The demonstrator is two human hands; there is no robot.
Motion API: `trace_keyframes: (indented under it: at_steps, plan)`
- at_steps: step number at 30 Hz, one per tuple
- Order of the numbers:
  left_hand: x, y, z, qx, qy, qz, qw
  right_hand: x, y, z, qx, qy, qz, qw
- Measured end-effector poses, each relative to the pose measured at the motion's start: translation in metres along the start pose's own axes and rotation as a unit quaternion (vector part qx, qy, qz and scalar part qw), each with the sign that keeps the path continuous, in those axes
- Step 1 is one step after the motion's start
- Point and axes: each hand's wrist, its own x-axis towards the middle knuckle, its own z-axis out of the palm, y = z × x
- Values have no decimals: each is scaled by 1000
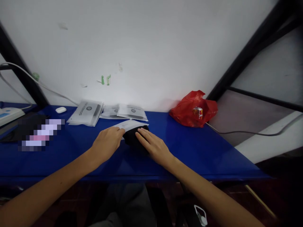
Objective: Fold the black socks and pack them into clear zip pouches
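A translucent white bag [129, 125] lies near the middle of the blue table, with a folded black item [134, 138] at its near side, partly inside or under it; which of the two is unclear. My left hand [107, 143] pinches the bag's left edge, its fingers closed. My right hand [155, 145] rests on the black item with its fingers stretched out. The palm covers part of the item's right side.
Printed packets lie by the wall, one group at left [86, 113] and another behind my hands [132, 112]. A red plastic bag [195, 108] sits at right. A white case [61, 110], a black item and a white device [9, 115] are at left on the blue table [189, 151].
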Motion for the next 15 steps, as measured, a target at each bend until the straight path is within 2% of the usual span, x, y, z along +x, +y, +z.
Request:
trace_keyframes:
  at_steps: [5,9,15]
  plan:
    - [5,-5,7,-122,54,22,991,-3,-2,5,16,-29,10,999]
    - [9,-7,8,-177,66,19,982,-3,-1,10,50,-61,12,997]
    - [9,-4,9,-206,68,50,975,6,-5,14,142,-64,142,978]
